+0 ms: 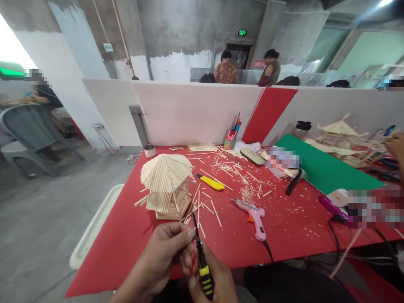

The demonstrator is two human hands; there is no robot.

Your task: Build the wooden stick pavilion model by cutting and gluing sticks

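My right hand [217, 273] is wrapped around a pair of long-nose pliers [202, 256] with black and yellow grips, their thin jaws pointing away from me. My left hand [167, 248] is closed in a pinch beside the jaws; whatever lies between its fingertips is too small to make out. Just beyond the hands stands a small pavilion model [166, 185] built of thin wooden sticks, with a layered pointed roof. Loose short sticks [216, 212] lie to its right. A yellow utility knife [212, 182] and a pink glue gun [254, 214] rest farther right on the red tabletop [126, 252].
Wood scraps [249, 193] litter the table. A pen cup [230, 141], a roll of tape [150, 150] and an oval case [252, 156] sit at the back, below a white partition [195, 113]. Another person's hand [396, 147] and stick model [342, 130] are at right, by a green board [331, 168].
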